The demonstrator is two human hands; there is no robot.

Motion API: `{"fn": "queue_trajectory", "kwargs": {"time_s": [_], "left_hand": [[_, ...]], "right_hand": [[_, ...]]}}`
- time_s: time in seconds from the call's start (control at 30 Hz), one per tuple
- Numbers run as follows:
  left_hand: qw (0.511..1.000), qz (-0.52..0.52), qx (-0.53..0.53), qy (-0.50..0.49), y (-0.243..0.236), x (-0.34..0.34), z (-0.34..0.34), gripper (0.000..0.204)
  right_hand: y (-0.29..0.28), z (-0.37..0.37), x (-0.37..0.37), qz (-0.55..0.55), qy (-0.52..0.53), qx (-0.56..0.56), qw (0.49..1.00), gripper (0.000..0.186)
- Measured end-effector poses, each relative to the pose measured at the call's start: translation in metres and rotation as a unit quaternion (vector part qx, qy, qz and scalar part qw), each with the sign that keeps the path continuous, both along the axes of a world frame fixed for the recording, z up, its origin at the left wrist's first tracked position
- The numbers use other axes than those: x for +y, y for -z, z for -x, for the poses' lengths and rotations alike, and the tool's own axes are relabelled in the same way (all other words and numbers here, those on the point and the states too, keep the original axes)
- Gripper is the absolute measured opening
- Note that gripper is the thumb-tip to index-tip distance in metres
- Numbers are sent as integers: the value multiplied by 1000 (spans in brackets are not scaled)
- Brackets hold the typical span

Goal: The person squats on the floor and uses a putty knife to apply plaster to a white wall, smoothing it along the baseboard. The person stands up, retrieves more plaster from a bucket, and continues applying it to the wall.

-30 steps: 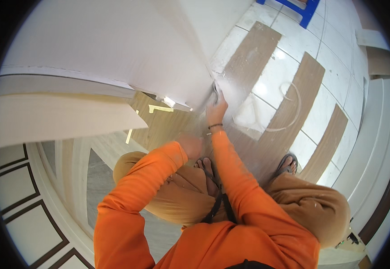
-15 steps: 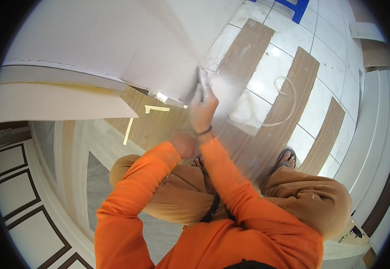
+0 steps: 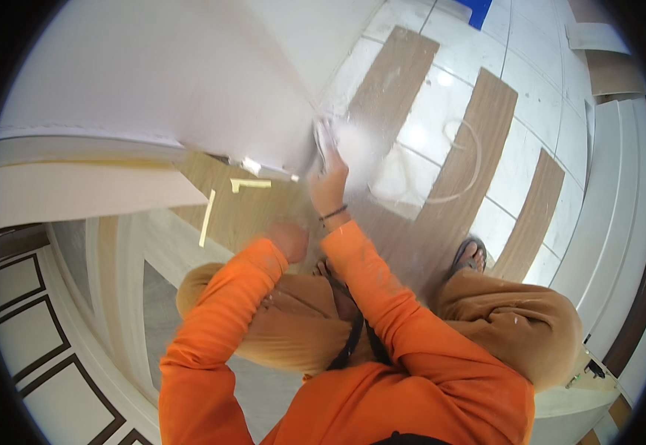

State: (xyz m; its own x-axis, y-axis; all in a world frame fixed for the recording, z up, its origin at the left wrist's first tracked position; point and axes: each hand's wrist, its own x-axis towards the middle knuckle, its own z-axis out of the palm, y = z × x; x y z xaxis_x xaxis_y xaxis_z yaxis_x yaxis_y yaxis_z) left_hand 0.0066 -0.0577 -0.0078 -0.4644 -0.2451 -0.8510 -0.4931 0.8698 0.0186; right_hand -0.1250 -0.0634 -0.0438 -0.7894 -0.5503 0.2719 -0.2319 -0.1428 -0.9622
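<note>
the right hand (image 3: 329, 184) is found clenched about a thin, pale grey pad (image 3: 323, 133), fingers stretched along it. the pad lies at the lower corner edge of the large white panel (image 3: 152, 67), apparently in contact; blur prevents confirmation. the outstretched fingers seem intended to spread pressure along the pad's length and hold it flat to that edge. a whitish haze (image 3: 361, 148), presumably fine dust, hangs just beside the pad on its right.

the left hand (image 3: 289, 241) hangs over the wood-look floor (image 3: 245, 215), nearer the body and apart from the panel. it appears curled with nothing visible in it; i cannot tell whether it is fully closed. it is presumably drawn back so as not to crowd the working arm.

the person is crouched, knees wide and one sandal (image 3: 470, 256) well out to the right, a stance that seems to give balance and leave room for a low reach.

noted nearby: yellowish tape strips (image 3: 252, 184) on the floor below the panel edge, purpose not evident; wood-look planks (image 3: 393, 70) set apart across white tiles (image 3: 441, 96); and a curled pale strip (image 3: 479, 159) lying loosely over one plank and the adjoining tiles.
</note>
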Motion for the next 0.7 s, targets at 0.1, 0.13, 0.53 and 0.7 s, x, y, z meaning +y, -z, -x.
{"fn": "queue_trajectory", "kwargs": {"time_s": [0.1,0.13,0.53,0.7], "left_hand": [[1000,7,5,-3,-13,-4,18,35],[1000,3,7,-14,-13,-6,18,33],[998,46,45,5,-2,-7,-4,38],[999,-11,25,-17,-10,5,5,39]], "right_hand": [[49,9,1,-48,-25,-78,995,50],[47,6,0,-75,-30,-93,992,49],[40,-8,-8,-111,-51,-140,983,51],[-17,-13,15,-15,-19,-6,1000,47]]}}
